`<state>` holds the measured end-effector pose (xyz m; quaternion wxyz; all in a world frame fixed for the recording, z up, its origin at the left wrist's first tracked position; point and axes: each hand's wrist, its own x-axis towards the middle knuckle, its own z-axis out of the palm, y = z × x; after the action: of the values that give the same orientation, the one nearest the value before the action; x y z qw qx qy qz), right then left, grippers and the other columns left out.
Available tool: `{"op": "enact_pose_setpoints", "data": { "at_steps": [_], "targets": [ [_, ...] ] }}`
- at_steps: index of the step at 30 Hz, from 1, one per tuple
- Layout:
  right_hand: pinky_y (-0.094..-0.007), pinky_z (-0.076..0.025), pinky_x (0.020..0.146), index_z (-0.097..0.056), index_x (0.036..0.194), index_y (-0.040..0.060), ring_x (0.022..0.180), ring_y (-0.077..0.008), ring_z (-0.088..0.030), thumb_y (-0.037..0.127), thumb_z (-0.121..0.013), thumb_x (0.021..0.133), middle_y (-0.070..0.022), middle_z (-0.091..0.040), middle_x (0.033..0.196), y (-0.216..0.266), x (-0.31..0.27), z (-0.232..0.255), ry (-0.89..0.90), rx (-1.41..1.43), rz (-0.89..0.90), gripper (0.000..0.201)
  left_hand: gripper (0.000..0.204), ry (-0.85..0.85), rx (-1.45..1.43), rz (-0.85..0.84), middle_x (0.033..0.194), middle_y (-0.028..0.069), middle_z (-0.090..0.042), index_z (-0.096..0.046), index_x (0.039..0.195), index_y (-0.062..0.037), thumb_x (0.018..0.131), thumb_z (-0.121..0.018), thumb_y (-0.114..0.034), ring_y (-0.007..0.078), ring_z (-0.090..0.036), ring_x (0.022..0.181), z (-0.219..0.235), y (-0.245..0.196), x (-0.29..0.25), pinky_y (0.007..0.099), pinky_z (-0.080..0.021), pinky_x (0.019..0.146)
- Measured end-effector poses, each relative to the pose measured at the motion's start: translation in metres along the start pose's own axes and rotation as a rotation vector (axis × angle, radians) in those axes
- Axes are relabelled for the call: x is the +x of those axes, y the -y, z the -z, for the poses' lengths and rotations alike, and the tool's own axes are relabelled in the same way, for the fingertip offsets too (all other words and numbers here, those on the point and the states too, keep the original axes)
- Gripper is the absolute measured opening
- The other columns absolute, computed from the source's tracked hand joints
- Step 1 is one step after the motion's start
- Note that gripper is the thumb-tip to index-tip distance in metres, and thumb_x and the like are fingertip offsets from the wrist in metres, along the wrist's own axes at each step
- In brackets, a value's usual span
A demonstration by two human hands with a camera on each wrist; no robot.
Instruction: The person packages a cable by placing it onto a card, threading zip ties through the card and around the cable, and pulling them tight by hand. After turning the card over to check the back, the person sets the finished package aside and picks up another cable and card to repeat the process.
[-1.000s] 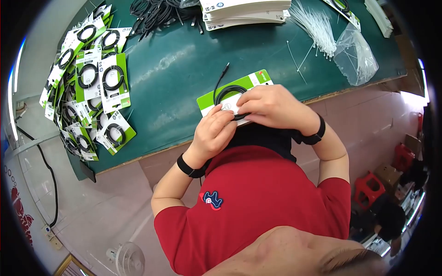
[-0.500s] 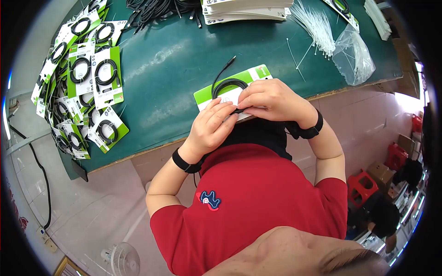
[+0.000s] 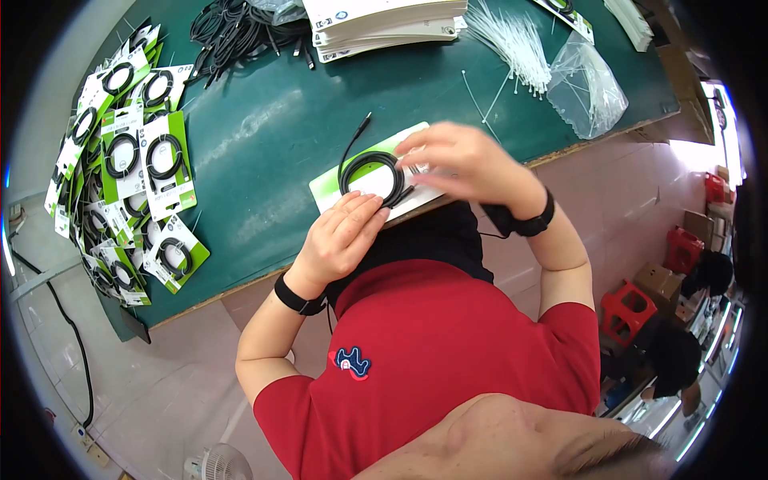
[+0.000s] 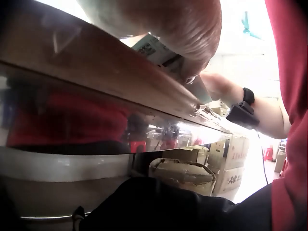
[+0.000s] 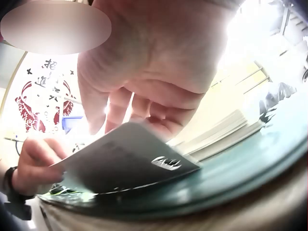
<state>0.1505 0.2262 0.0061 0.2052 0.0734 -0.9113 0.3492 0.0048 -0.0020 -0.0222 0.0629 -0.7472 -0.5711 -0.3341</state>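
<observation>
A coil of black cable (image 3: 392,186) lies on a green and white packaging card (image 3: 324,186) at the table's near edge, one cable end sticking out past the card. My left hand (image 3: 336,242) holds the card's near left side, its fingers over the bottom of the coil. In the right wrist view the card (image 5: 120,161) is tilted, its plain underside showing, with the left hand (image 5: 41,161) at its edge. My right hand (image 3: 464,164), blurred, hovers over the card's right end with fingers spread loosely and nothing between them.
Carded cables (image 3: 168,160) lie heaped at the table's left. Loose black cables (image 3: 232,40) and a stack of white cards (image 3: 384,32) are at the back. White cable ties (image 3: 512,52) and a clear plastic bag (image 3: 588,92) lie at the right.
My right hand has let go of the coil and moved off to the right, blurring. More of the coil now shows. The left hand has stayed at the card. The head view has shifted.
</observation>
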Motion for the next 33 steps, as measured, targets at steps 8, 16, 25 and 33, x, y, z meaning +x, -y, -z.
{"op": "enact_pose_setpoints", "data": {
  "at_steps": [8,16,25,33],
  "targets": [
    [-0.0353,-0.055,0.071,-0.069,0.092,0.0002,0.075,-0.0260,-0.069,0.008,-0.070,0.080,-0.0132,-0.070,0.089,-0.050,-0.019,0.053,0.043,-0.424,-0.696,0.014,0.023,-0.022,-0.028,-0.012,0.107,0.0168,-0.065,-0.069,0.101,0.0061,0.079,-0.069,0.000,0.0308,-0.068,0.096,0.002,0.002,0.004,0.0424,-0.058,0.087],
    [-0.0372,-0.055,0.072,-0.069,0.084,0.0011,0.075,-0.0281,-0.069,0.007,-0.067,0.075,-0.0134,-0.070,0.082,-0.052,-0.014,0.053,0.089,-0.472,-0.791,0.011,0.023,-0.031,-0.052,-0.001,0.104,0.0178,-0.064,-0.069,0.099,0.0077,0.078,-0.069,0.001,0.0321,-0.068,0.093,0.007,0.001,0.009,0.0418,-0.058,0.084],
    [-0.0336,-0.054,0.067,-0.069,0.088,0.0014,0.075,-0.0240,-0.069,0.007,-0.068,0.078,-0.0113,-0.071,0.085,-0.045,-0.008,0.065,0.225,-0.459,-0.764,0.011,0.023,-0.075,-0.100,-0.010,0.102,0.0180,-0.063,-0.068,0.098,0.0082,0.076,-0.071,0.003,0.0325,-0.068,0.090,0.005,0.002,0.015,0.0399,-0.057,0.077],
    [-0.0214,-0.051,0.063,-0.066,0.102,0.0001,0.076,-0.0115,-0.064,0.005,-0.062,0.095,-0.0066,-0.067,0.089,-0.016,0.004,0.068,-0.244,0.793,-0.761,0.010,0.020,-0.150,-0.180,0.168,0.101,0.0165,-0.067,-0.069,0.097,0.0062,0.077,-0.072,0.004,0.0308,-0.069,0.087,0.020,0.006,0.026,0.0370,-0.057,0.074]
  ]
}}
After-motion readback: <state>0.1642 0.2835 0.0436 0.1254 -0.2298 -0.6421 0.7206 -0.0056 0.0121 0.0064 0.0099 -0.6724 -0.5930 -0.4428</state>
